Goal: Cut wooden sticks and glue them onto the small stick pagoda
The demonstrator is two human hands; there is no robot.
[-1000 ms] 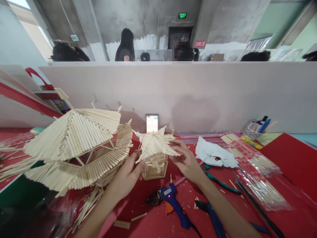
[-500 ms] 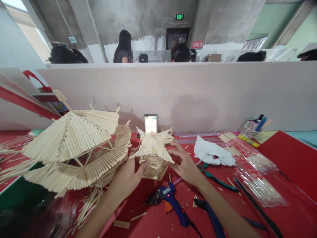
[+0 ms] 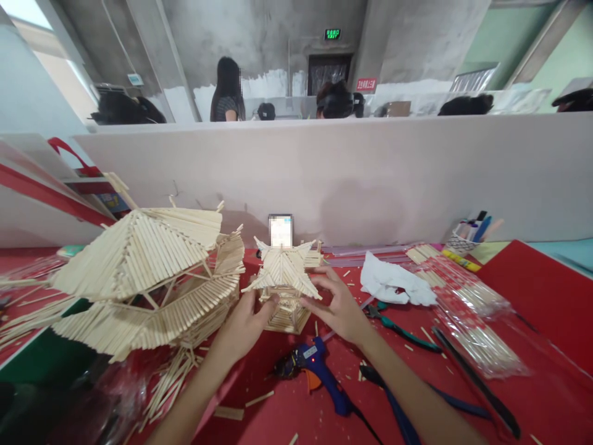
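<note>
A small pavilion model (image 3: 283,272) built of pale wooden sticks stands in front of me, with upturned roof corners and a many-sided base. My left hand (image 3: 248,321) grips its left side, thumb against the part just under the roof. On the other side, my right hand (image 3: 341,309) curves its fingers around the right edge, thumb below the roof corner. Some of its fingertips are hidden behind the model. Just nearer to me lies a blue glue gun (image 3: 319,371) with an orange trigger and a small red light.
A larger stick pavilion (image 3: 139,259) stands at left, loose sticks below. A phone (image 3: 281,232) is propped behind the small model. To the right lie white tissue (image 3: 393,281), green-handled pliers (image 3: 403,330), bagged sticks (image 3: 477,327) and a pen basket (image 3: 463,238). A partition (image 3: 393,167) runs behind.
My right thumb has moved in to the model's side beneath the roof. The left hand keeps its hold. The whole view has shifted slightly.
</note>
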